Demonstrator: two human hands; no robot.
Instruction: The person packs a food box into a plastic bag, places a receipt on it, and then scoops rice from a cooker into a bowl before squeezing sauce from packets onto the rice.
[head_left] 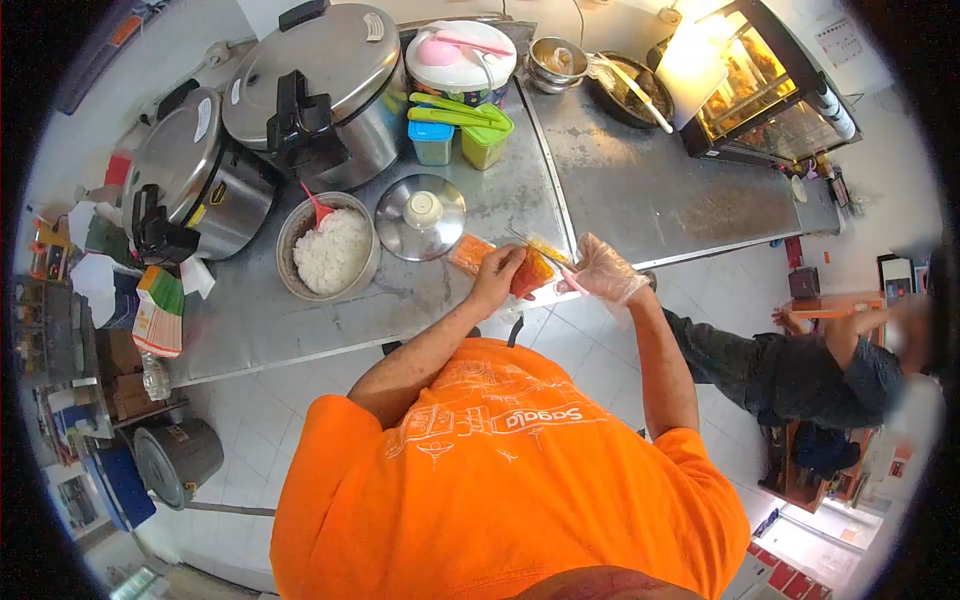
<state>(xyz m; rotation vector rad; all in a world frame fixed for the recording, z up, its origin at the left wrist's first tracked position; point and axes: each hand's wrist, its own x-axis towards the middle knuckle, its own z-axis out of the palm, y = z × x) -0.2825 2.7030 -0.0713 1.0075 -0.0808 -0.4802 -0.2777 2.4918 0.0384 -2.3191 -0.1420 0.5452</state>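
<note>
My bare left hand (pixel 494 279) grips a small clear packet (pixel 534 274) with orange-red and yellow contents, over the counter's front edge. On my right hand (pixel 604 270) is a thin clear plastic glove. It holds scissors (pixel 570 280) with pink handles, and their blades lie across the top of the packet. Behind my left hand, another packet with orange contents (pixel 470 254) rests on the counter. Left of it are a metal lid (pixel 421 217) and a bowl of white rice (pixel 332 254) with a red spoon (pixel 317 206) standing in it.
Two large steel cookers (pixel 313 80) stand at the back left of the metal counter (pixel 690 190). Green tongs (pixel 458 112) lie over lidded tubs. A black pan (pixel 630 92) and a lit glass cabinet (pixel 765 90) are at the right. Another person (pixel 820 370) is nearby on the right.
</note>
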